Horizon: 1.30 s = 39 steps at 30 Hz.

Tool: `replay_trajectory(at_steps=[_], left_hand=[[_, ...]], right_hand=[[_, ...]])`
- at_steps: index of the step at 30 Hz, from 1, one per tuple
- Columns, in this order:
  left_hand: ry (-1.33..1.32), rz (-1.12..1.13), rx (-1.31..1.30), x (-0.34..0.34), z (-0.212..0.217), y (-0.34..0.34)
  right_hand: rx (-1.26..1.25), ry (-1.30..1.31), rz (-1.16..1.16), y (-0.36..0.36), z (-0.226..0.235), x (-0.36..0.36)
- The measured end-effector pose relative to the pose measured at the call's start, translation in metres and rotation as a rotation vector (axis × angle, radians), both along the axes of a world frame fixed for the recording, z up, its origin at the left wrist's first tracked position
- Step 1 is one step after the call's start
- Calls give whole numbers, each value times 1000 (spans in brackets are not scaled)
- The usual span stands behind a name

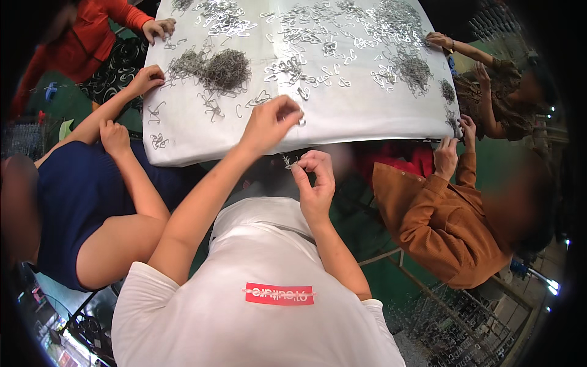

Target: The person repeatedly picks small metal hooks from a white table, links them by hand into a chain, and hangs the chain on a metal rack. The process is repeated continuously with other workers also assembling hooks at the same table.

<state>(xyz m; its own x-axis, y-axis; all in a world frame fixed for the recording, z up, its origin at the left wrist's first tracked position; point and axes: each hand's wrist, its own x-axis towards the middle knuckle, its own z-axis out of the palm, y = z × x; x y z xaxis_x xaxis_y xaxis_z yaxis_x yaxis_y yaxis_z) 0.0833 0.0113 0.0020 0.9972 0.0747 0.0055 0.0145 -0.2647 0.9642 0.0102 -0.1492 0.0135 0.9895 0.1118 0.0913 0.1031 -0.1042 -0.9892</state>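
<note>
My left hand is over the near edge of the white-covered table, its fingers curled into a pinch. A small shiny metal piece, seemingly a bent hook, shows at its fingertips. Just beyond that edge, nearer my body, my right hand pinches a few small metal hooks between thumb and fingers. Loose bent-wire hooks lie scattered ahead of my left hand. To their left rises a dense, darker pile of hooks.
More hooks are heaped at the table's right and far side. A person in dark blue and one in red sit at the left. On the right are a person in a brown jacket and another in patterned clothing.
</note>
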Motion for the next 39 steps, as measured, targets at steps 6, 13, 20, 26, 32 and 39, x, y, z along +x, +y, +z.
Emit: replay_trajectory(at_steps=[6,13,20,26,32,39], left_hand=[[-191,102,23,-77,48,-8],[-302,245,126,-104,45,-1],[-247,356,155,-132,45,6],[-230,535,170,-152,47,0],[-180,739,168,-162,49,-12],[-166,956,104,-172,45,-30]], right_hand=[[-51,-58,53,6,-4,6],[-96,-154,246,9,-15,9],[-358,-176,455,24,-59,105],[-858,-454,738,85,-102,200],[-1140,-802,986,112,-122,234],[-960,-746,937,108,-115,241]])
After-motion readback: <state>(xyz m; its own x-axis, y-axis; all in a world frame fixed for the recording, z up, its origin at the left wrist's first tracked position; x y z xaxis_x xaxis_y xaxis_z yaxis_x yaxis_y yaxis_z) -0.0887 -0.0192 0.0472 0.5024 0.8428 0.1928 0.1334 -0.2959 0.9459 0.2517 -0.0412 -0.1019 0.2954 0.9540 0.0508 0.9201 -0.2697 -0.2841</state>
